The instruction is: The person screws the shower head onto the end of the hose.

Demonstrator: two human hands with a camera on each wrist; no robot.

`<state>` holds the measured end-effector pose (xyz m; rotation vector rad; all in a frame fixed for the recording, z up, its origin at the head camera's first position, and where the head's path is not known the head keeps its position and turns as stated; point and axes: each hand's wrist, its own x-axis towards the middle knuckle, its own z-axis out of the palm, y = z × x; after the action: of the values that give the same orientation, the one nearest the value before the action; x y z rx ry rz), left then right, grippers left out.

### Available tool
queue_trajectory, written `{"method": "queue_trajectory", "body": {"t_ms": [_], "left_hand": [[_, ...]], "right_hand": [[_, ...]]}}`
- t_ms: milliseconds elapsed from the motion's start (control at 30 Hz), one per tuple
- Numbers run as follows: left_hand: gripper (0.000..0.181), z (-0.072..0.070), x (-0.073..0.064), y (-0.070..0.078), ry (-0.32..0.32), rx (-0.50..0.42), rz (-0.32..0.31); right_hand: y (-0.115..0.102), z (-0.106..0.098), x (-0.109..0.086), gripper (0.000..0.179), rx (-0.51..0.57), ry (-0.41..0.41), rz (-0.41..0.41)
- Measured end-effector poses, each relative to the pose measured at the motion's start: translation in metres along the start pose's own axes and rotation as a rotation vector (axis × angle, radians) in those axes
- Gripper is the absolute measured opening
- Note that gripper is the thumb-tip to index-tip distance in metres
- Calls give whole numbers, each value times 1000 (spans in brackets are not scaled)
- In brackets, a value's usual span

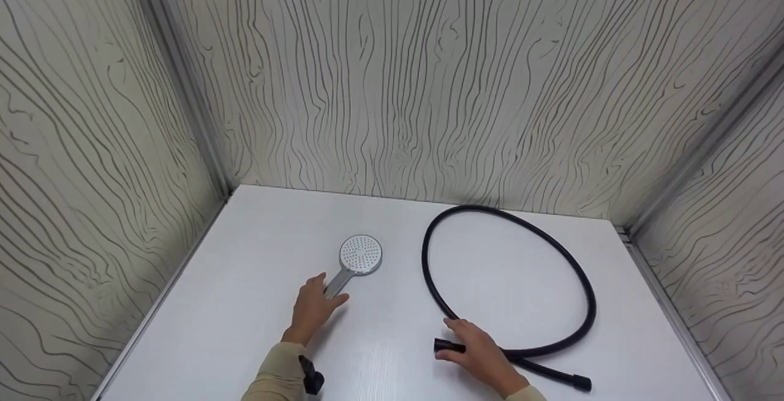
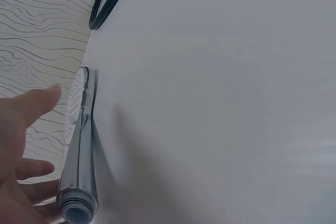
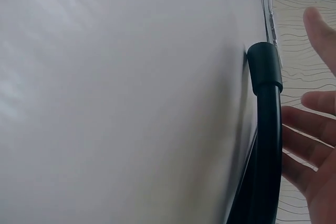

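A hand shower (image 1: 361, 254) with a round white nozzle face and grey handle lies face up on the white table. My left hand (image 1: 312, 308) is spread at the lower end of its handle, thumb on one side and fingers on the other. In the left wrist view, the handle's threaded end (image 2: 77, 206) points toward the camera, beside the fingers. A black shower hose (image 1: 589, 291) lies looped on the right. Over its near end fitting (image 1: 442, 345) hovers my right hand (image 1: 481, 355), fingers extended; in the right wrist view the fingers (image 3: 307, 124) are beside the hose, not curled round it.
The hose's other end fitting (image 1: 582, 382) lies near the table's front right. Wood-grain patterned panels (image 1: 392, 82) stand behind and at both sides of the table (image 1: 263, 229). A black strap device (image 1: 311, 376) sits on the left wrist.
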<state>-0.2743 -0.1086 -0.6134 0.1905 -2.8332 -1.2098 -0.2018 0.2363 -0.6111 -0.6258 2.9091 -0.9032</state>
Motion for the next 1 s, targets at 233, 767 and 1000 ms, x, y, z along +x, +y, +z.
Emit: {"method": "queue_trajectory", "body": {"t_ms": [233, 767, 1000], "left_hand": [[73, 1, 0, -3, 11, 4, 15], [63, 2, -1, -6, 19, 55, 13], [56, 0, 0, -8, 38, 49, 20]], "right_hand": [[-1, 4, -2, 72, 9, -26, 8], [-2, 9, -2, 67, -92, 23, -78], [-5, 12, 0, 64, -105, 14, -74]]}}
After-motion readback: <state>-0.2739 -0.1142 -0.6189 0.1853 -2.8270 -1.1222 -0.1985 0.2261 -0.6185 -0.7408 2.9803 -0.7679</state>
